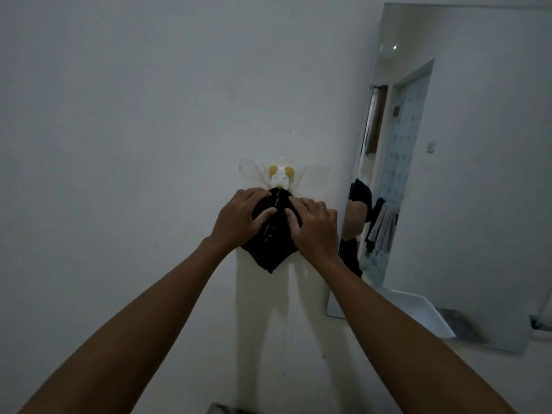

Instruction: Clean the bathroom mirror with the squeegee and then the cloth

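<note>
A black cloth hangs bunched against the white wall just under a small white wall hook with two yellow dots. My left hand grips the cloth's left side with curled fingers. My right hand grips its right side, fingers bent over the fabric. The bathroom mirror is mounted on the wall to the right of both hands; it reflects a doorway, a tiled wall and part of a person. No squeegee is in view.
The mirror's left edge runs close beside my right wrist. Grey and dark towels show in the reflection. A pale stained patch runs down the wall below the cloth. A white basin corner appears at the mirror's bottom.
</note>
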